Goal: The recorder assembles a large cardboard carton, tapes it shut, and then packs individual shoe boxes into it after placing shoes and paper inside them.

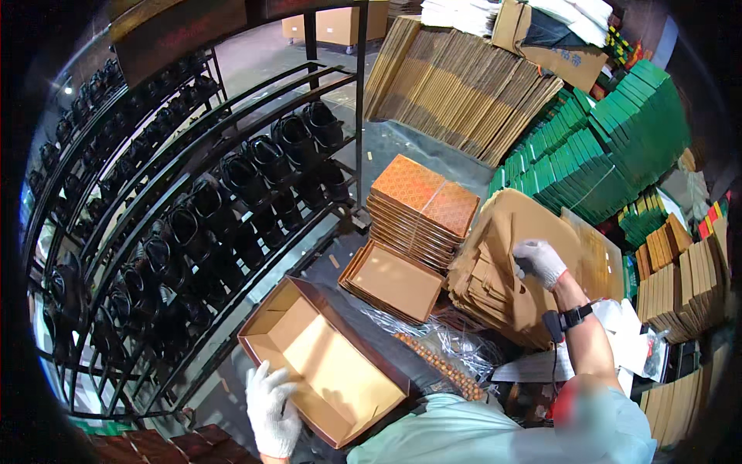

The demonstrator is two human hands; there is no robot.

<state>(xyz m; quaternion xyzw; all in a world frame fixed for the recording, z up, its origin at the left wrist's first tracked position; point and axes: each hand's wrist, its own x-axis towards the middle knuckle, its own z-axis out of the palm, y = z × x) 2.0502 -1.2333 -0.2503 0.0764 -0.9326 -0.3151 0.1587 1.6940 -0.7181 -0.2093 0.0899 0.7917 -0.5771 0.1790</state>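
Observation:
An open cardboard shoe box [371, 363], reddish brown outside and tan within, lies in front of me at a slant. My left hand [272, 414], in a white glove, grips the box's near left wall, its fingers over the rim. To the right, a pile of brown paper sheets [483, 290] fans out unevenly. My right hand [541, 261], also white-gloved, is closed at the raised edge of a brown paper sheet [533, 215] on that pile. Its fingertips are partly hidden. Nothing but bare cardboard shows inside the box.
Black shoes [185, 228] fill a metal rack [255, 290] on the left. Beyond the box stand nested shallow cardboard trays [394, 280] and a bundle of orange patterned box lids [425, 193]. Flattened cardboard [456, 85] and green boxes [572, 162] are stacked behind. Clear plastic [464, 340] lies nearby.

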